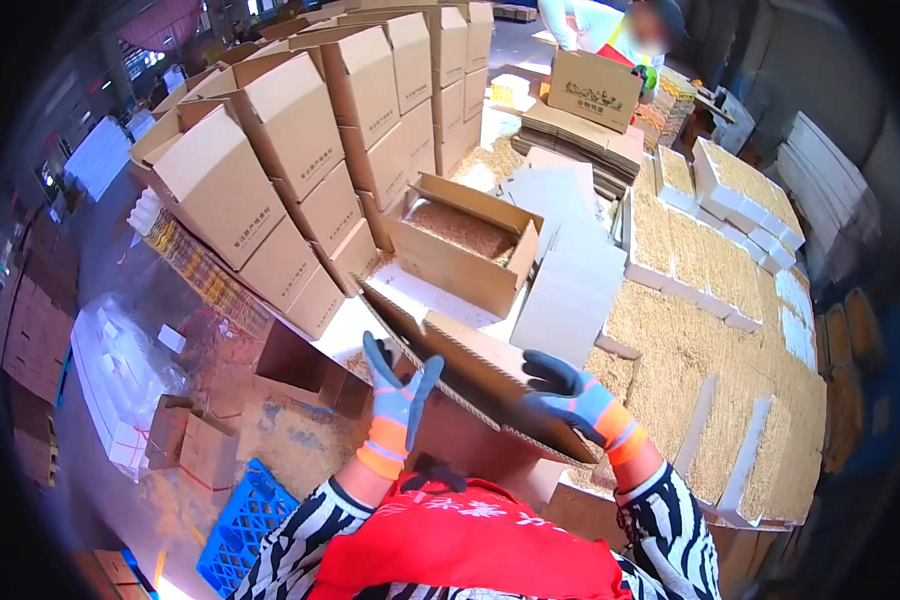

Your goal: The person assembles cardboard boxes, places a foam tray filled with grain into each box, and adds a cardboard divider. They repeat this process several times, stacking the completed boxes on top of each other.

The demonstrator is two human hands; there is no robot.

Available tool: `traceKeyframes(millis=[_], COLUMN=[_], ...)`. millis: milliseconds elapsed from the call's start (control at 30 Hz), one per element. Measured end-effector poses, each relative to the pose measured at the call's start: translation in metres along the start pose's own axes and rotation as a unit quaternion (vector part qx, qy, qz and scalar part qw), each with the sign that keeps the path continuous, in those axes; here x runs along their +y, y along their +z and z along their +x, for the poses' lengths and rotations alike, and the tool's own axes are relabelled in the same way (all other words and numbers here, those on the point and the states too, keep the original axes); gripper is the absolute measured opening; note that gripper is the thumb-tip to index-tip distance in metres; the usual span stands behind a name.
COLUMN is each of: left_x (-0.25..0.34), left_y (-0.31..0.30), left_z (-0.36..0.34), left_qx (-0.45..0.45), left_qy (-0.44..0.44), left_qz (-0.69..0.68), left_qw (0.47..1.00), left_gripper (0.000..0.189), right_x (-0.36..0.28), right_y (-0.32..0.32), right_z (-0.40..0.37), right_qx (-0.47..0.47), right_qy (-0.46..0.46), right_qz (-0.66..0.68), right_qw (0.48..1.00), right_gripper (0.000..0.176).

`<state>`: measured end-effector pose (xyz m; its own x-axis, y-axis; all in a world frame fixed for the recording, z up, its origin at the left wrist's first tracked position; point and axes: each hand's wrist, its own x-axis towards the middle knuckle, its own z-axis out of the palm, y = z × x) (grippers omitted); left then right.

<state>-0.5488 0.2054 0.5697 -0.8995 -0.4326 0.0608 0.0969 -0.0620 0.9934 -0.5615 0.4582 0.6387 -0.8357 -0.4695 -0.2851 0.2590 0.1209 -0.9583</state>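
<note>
Here's the open cardboard carton [460,365], right between the two gloved hands, and it lies on a slant: its long axis starts just beyond the left hand [395,400], crosses the gap, and comes back toward the body, ending a little nearer than the right hand [575,400]. So the left hand sits alongside the near edge, toward the far-left stretch, while the right is up against the other side, over toward the near-right end. Of the two, the right is the closer one, its fingers overlapping the cardboard. The left is released, thumb and fingers spread wide, and whether it touches the edge I can't tell. The right is curved at the wall, but it's blurred, so I can't say whether it has a grip or only rests there. Just past the carton, ahead of both hands, there's the long open box [455,272] with brown loose material inside, standing on the white worktop [410,290], its own length slanting the same way, far-left to near-right. Farther out beyond the left hand rise the stacked cartons [300,130], and ahead of the right hand lie the white sheets [570,290], just beside that long box.
</note>
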Motion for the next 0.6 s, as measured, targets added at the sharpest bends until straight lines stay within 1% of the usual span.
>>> traceKeyframes(millis=[33,67,100,133,167,200,233,300,333,367,400,433,467,500,533,567,600], left_x=[-0.014,0.012,0.041,0.067,0.086,0.096,0.104,0.101,0.095,0.091,0.096,0.105,0.125,0.128,0.128,0.126,0.118], left_y=[-0.01,-0.016,-0.031,-0.034,-0.037,-0.035,-0.035,-0.044,-0.04,-0.037,-0.042,-0.048,-0.049,-0.053,-0.06,-0.065,-0.068], left_z=[0.002,0.008,0.013,0.017,0.022,0.034,0.044,0.063,0.072,0.077,0.073,0.069,0.072,0.078,0.086,0.094,0.099], left_qx=[0.018,0.032,0.012,-0.035,-0.081,-0.129,-0.188,-0.26,-0.375,-0.481,-0.473,-0.461,-0.506,-0.468,-0.429,-0.388,-0.347], left_qy=[0.066,0.131,0.237,0.268,0.293,0.274,0.268,0.397,0.304,0.205,0.253,0.299,0.194,0.16,0.125,0.089,0.01], left_qz=[0.016,0.111,0.333,0.443,0.545,0.558,0.603,0.644,0.647,0.635,0.577,0.515,0.453,0.424,0.393,0.358,0.318], left_qw=[0.998,0.985,0.913,0.855,0.782,0.773,0.727,0.6,0.591,0.569,0.616,0.658,0.709,0.758,0.804,0.845,0.883], left_gripper=[0.105,0.116,0.115,0.112,0.108,0.105,0.091,0.066,0.054,0.044,0.037,0.032,0.041,0.041,0.041,0.042,0.043], right_x=[0.004,-0.001,-0.01,-0.023,-0.031,-0.03,-0.04,-0.048,-0.059,-0.07,-0.075,-0.077,-0.076,-0.067,-0.031,0.013,0.033], right_y=[-0.004,-0.006,-0.003,0.008,0.021,0.021,0.028,0.031,0.032,0.032,0.026,0.026,0.028,0.028,0.009,-0.001,0.01], right_z=[-0.002,-0.005,-0.012,-0.023,-0.033,-0.038,-0.046,-0.058,-0.061,-0.064,-0.07,-0.076,-0.083,-0.092,-0.097,-0.098,-0.1], right_qx=[0.029,0.052,0.076,0.087,0.097,0.096,0.101,0.097,0.122,0.147,0.126,0.193,0.26,0.323,0.361,0.434,0.482], right_qy=[-0.013,-0.01,-0.006,-0.033,-0.06,-0.161,-0.163,-0.17,-0.175,-0.181,-0.112,-0.115,-0.117,-0.113,-0.064,-0.103,-0.077], right_qz=[0.05,-0.035,-0.119,-0.214,-0.307,-0.431,-0.457,-0.537,-0.554,-0.569,-0.571,-0.616,-0.655,-0.686,-0.559,-0.518,-0.375], right_qw=[0.998,0.998,0.99,0.972,0.945,0.883,0.868,0.82,0.805,0.789,0.804,0.755,0.7,0.642,0.743,0.73,0.789], right_gripper=[0.057,0.049,0.042,0.038,0.034,0.035,0.034,0.029,0.027,0.025,0.037,0.046,0.056,0.067,0.095,0.097,0.093])
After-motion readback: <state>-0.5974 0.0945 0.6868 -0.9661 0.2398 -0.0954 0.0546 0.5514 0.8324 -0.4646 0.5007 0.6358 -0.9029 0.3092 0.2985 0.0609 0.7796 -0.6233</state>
